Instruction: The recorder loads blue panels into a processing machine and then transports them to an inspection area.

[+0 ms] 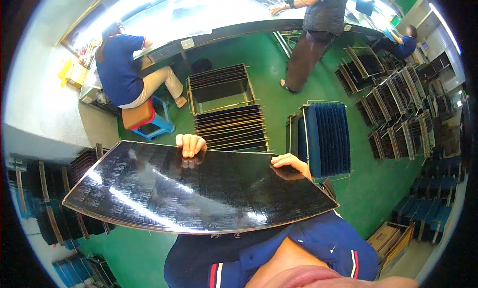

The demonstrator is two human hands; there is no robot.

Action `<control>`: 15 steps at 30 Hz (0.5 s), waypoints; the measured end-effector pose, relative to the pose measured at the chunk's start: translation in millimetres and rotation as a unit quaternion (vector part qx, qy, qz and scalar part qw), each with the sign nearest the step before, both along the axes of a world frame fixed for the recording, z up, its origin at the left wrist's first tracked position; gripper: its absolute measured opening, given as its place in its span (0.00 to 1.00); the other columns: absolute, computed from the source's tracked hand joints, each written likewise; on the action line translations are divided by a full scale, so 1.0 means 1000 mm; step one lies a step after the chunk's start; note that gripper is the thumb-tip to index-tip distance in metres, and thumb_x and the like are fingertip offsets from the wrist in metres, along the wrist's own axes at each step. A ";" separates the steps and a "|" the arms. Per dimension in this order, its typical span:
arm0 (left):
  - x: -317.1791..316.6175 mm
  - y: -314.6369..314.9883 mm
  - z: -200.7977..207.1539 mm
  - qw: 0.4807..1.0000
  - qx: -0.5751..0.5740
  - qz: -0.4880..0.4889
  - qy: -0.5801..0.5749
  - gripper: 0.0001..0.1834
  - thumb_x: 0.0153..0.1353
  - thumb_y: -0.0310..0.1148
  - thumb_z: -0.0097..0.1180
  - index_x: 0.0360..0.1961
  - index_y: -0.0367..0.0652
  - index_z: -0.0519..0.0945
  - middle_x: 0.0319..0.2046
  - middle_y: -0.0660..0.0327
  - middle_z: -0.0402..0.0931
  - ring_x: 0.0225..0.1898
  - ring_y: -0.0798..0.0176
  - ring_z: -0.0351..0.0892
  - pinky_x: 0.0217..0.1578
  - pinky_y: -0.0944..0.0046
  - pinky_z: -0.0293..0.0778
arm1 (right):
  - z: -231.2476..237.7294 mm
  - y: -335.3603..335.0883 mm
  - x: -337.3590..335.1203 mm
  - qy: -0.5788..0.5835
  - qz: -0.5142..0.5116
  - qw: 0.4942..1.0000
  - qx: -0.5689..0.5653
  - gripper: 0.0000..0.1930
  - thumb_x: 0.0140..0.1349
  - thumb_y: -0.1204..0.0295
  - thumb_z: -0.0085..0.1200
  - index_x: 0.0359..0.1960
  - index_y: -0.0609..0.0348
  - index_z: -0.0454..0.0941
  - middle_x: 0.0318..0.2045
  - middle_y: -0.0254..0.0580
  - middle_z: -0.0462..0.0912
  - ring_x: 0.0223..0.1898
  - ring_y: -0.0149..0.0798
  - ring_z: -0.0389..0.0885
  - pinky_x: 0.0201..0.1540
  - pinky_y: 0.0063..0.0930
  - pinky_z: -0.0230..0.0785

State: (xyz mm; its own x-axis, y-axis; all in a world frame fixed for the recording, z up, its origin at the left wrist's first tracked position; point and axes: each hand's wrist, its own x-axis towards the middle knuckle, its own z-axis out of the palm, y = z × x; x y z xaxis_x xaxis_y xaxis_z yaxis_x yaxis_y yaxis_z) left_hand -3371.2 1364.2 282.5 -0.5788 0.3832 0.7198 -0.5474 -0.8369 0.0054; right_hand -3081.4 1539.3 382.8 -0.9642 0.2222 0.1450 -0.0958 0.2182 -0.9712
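Observation:
A large, thin, glossy black panel [194,188] with a fine circuit-like pattern, seemingly a circuit board panel, spans the space in front of my chest. Bright light streaks reflect off its face. My left hand [191,145] grips its far edge near the middle, fingers curled over the top and the thumb hidden behind. Toward the right end of that same edge, my right hand [291,164] is closed on it, and its fingers mirror in the shiny surface. The panel hides most of my forearms.
Beyond the panel, metal racks of upright panels [231,128] stand on the green floor [269,64], beside a blue-filled rack [326,138]. More racks [398,113] line the right. One person sits on a stool [139,116]; others work along a bright bench [209,19]. Cardboard boxes [386,238] lie lower right.

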 end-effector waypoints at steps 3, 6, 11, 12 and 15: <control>0.000 0.001 0.000 1.000 0.000 0.000 0.001 0.22 0.47 0.18 0.64 0.45 0.45 0.74 0.28 0.71 0.76 0.29 0.72 0.75 0.34 0.74 0.71 | -0.022 0.001 0.002 0.036 -0.003 0.999 0.006 0.13 0.58 0.86 0.57 0.45 0.64 0.75 0.49 0.49 0.75 0.56 0.42 0.75 0.60 0.29 0.63; 0.000 0.001 0.000 1.000 -0.002 0.000 0.002 0.22 0.47 0.18 0.64 0.45 0.45 0.74 0.28 0.71 0.76 0.29 0.72 0.75 0.34 0.74 0.71 | -0.018 -0.001 0.002 0.031 -0.005 0.999 -0.011 0.13 0.58 0.85 0.57 0.45 0.65 0.75 0.49 0.49 0.75 0.56 0.42 0.74 0.60 0.29 0.63; 0.000 0.002 0.001 1.000 -0.002 0.003 0.002 0.23 0.47 0.19 0.64 0.45 0.45 0.74 0.28 0.71 0.76 0.29 0.73 0.75 0.34 0.74 0.71 | -0.014 -0.003 0.002 0.031 -0.007 0.999 -0.025 0.12 0.59 0.85 0.57 0.45 0.65 0.75 0.49 0.50 0.76 0.55 0.42 0.74 0.61 0.30 0.62; 0.000 0.002 0.001 1.000 -0.001 0.005 0.001 0.23 0.47 0.19 0.64 0.45 0.45 0.74 0.28 0.71 0.76 0.29 0.73 0.75 0.34 0.74 0.71 | -0.011 -0.004 0.002 0.020 -0.011 0.999 -0.023 0.12 0.59 0.84 0.56 0.45 0.65 0.75 0.49 0.50 0.76 0.55 0.42 0.75 0.61 0.31 0.62; 0.000 0.002 0.002 1.000 -0.001 0.003 0.002 0.23 0.46 0.19 0.64 0.45 0.45 0.74 0.28 0.71 0.76 0.29 0.73 0.75 0.34 0.74 0.71 | -0.030 -0.005 0.005 0.023 -0.043 0.998 -0.035 0.13 0.61 0.69 0.58 0.43 0.64 0.79 0.48 0.49 0.79 0.53 0.42 0.76 0.58 0.33 0.65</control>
